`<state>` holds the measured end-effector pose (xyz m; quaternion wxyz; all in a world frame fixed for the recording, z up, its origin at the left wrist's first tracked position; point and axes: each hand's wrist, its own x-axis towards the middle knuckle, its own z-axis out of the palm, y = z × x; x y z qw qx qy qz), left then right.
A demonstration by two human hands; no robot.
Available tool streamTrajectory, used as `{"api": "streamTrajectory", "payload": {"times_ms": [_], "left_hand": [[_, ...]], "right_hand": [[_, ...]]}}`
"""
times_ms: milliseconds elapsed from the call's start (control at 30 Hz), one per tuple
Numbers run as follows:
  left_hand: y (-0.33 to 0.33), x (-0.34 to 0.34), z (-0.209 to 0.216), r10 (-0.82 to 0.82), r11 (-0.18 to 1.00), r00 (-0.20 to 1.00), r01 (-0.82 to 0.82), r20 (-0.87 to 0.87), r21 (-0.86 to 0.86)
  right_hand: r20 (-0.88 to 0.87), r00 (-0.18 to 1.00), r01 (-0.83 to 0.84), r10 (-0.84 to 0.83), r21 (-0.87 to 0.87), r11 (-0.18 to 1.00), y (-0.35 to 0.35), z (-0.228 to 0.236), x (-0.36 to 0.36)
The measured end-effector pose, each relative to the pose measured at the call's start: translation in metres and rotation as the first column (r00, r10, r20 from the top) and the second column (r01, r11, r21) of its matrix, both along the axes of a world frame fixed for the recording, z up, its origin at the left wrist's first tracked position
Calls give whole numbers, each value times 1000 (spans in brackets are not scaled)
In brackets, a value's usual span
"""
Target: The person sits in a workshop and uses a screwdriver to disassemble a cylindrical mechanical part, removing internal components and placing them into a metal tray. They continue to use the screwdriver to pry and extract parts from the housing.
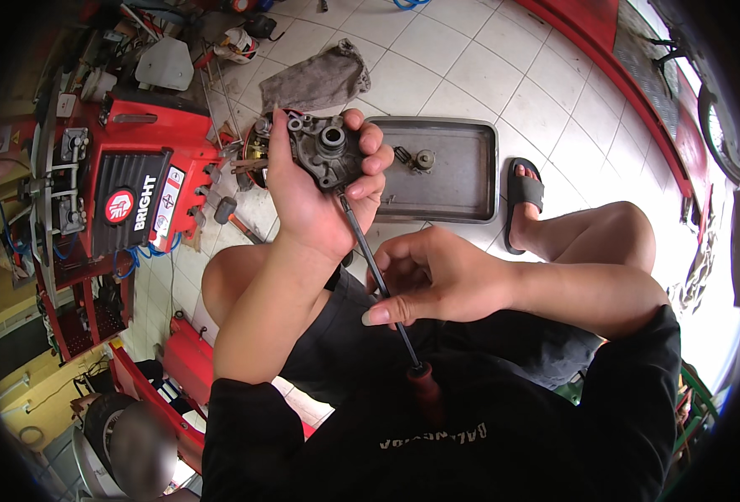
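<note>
My left hand (320,192) is closed around a dark grey cast-metal engine part (324,151), with bolt holes along its edge and a round raised collar. In my right hand (437,276) is the long thin shaft of a screwdriver (376,272), pinched between thumb and fingers. Its red handle (422,389) points down toward my chest. The shaft's tip meets the lower edge of the metal part, by the heel of my left hand; whether it sits in a screw there I cannot tell.
Beyond my hands a grey metal tray (462,213) on the tiled floor holds a small metal part (422,161). A grey rag (320,77) lies further off. To the left are a red and black machine (140,188) and a hammer (226,211). My sandalled foot (522,205) is right of the tray.
</note>
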<state>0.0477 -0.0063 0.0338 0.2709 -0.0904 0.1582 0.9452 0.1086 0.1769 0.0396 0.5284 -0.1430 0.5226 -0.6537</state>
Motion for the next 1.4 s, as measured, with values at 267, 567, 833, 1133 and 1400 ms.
{"api": "streamTrajectory", "payload": {"times_ms": [267, 567, 833, 1133, 1400], "left_hand": [[-2, -3, -1, 16, 999, 1000, -16, -1, 29], [-3, -5, -1, 31, 999, 1000, -31, 0, 23], [-3, -5, -3, 31, 999, 1000, -31, 4, 20], [-6, -11, -8, 43, 998, 998, -45, 45, 47], [-3, -13, -10, 81, 996, 996, -82, 32, 38]], "right_hand": [[136, 991, 14, -12, -20, 1000, 2, 3, -1], [74, 996, 52, -44, -116, 992, -1, -6, 6], [109, 993, -44, 53, -85, 995, 3, 5, 2], [85, 996, -33, 40, -78, 996, 5, 5, 4], [34, 999, 26, -22, -131, 991, 8, -1, 7]]}}
